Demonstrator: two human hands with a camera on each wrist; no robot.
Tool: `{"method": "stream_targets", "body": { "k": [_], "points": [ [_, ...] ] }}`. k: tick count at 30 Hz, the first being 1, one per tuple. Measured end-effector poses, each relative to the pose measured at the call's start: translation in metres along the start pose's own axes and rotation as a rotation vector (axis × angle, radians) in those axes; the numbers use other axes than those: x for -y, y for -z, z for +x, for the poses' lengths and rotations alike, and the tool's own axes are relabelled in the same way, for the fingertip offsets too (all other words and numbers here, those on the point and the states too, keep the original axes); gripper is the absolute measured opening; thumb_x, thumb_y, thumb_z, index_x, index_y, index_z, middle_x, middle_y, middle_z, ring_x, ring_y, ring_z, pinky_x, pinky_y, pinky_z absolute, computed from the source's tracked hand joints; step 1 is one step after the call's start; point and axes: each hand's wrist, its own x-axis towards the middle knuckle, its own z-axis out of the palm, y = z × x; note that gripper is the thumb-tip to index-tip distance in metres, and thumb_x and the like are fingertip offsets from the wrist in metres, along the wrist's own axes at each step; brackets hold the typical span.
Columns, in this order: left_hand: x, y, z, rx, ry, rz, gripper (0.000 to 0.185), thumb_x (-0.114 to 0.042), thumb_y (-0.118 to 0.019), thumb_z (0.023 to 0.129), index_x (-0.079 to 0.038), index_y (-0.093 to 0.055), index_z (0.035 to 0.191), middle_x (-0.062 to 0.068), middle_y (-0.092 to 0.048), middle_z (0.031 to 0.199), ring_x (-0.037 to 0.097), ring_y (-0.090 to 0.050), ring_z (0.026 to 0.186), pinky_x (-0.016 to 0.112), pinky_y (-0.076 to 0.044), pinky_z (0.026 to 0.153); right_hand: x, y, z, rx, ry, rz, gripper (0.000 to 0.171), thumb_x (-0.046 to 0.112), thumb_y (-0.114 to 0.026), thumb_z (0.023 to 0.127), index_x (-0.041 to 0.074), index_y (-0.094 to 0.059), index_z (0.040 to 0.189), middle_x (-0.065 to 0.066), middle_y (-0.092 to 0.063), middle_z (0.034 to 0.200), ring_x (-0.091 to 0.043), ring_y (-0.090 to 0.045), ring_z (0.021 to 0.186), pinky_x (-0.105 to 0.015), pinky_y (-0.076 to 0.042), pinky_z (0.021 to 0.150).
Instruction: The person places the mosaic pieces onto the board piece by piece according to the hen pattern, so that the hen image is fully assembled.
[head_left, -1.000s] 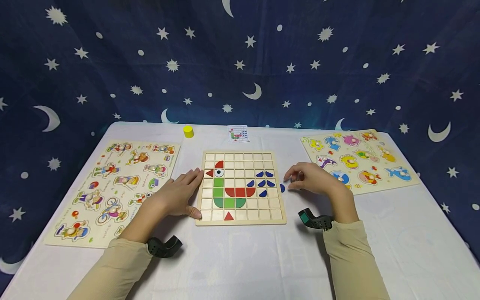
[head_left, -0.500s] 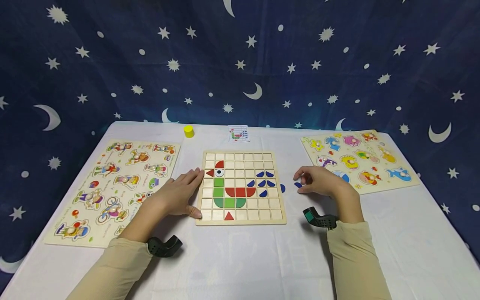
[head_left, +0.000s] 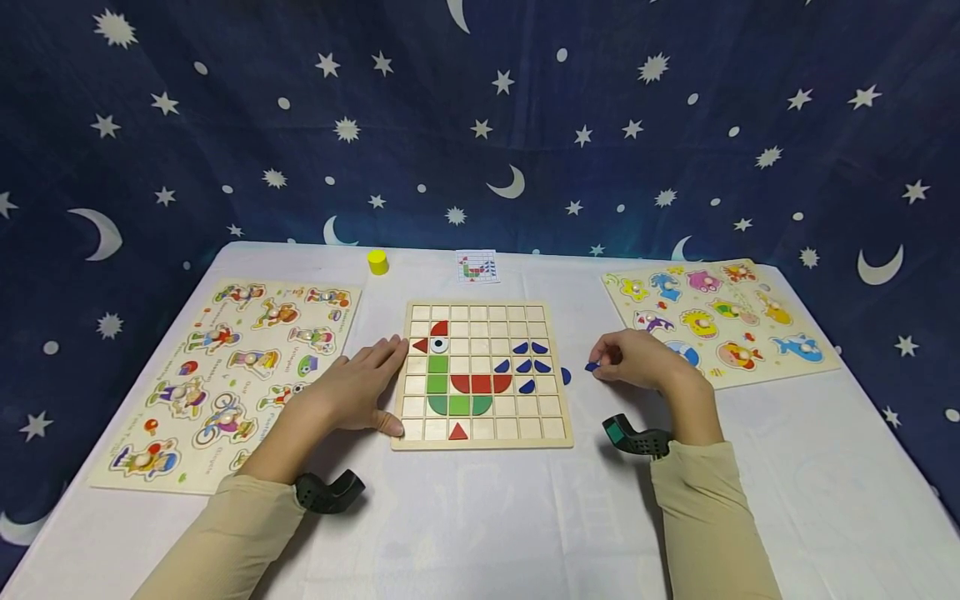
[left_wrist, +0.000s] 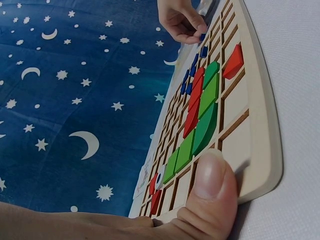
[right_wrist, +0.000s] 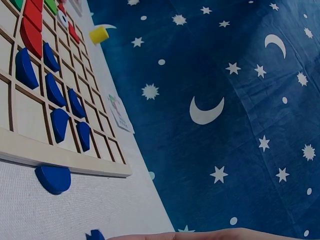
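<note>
A wooden grid board point(head_left: 517, 427) lies mid-table with red, green and blue pieces and a white eye tile point(head_left: 438, 345) set in its squares, forming a bird shape. My left hand point(head_left: 352, 385) rests along the board's left edge, thumb at the near left corner. To the right of the board, my right hand point(head_left: 637, 360) pinches a small blue piece point(head_left: 592, 366) between thumb and fingers. Another blue piece point(right_wrist: 54, 179) lies on the cloth against the board's right edge. A red triangle point(head_left: 457, 432) sits in the bottom row.
Behind the board lie a small pattern card point(head_left: 476, 267) and a yellow cylinder point(head_left: 377, 262). A knobbed puzzle of sports figures point(head_left: 217, 433) is at left, one of sea animals point(head_left: 720, 296) at right. A dark starry cloth point(head_left: 420, 108) hangs behind the white-covered table.
My right hand has picked up a blue piece and drawn slightly right, away from the board. The piece has turned between its fingertips. My left hand stays in place.
</note>
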Motion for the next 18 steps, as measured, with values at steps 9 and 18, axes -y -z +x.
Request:
{"method": "stream_targets", "body": {
  "k": [9,18],
  "points": [
    [-0.002,0.0024,-0.0017,-0.004,-0.002,-0.004,0.12,-0.061,-0.074,0.064,-0.005,-0.014,0.153,0.018,-0.014,0.158,0.04,-0.019,0.144,0.065,-0.022,0.108,0.0016,0.0005,0.0023,-0.042,0.018,-0.037,0.016,0.016,-0.063,0.089,0.007,-0.072,0.099,-0.003,-0.07,0.089,-0.016,-0.054,0.078,-0.029,-0.045,0.073],
    [-0.0017,0.002,-0.0017,-0.001,-0.008,-0.006,0.12,-0.06,-0.074,0.065,-0.005,-0.013,0.153,0.019,-0.013,0.159,0.04,-0.018,0.144,0.065,-0.023,0.108,0.0043,-0.0015,0.0043,-0.042,0.062,0.007,0.016,0.017,-0.065,0.089,0.008,-0.072,0.101,-0.002,-0.072,0.092,-0.015,-0.056,0.081,-0.031,-0.047,0.076]
  ]
}}
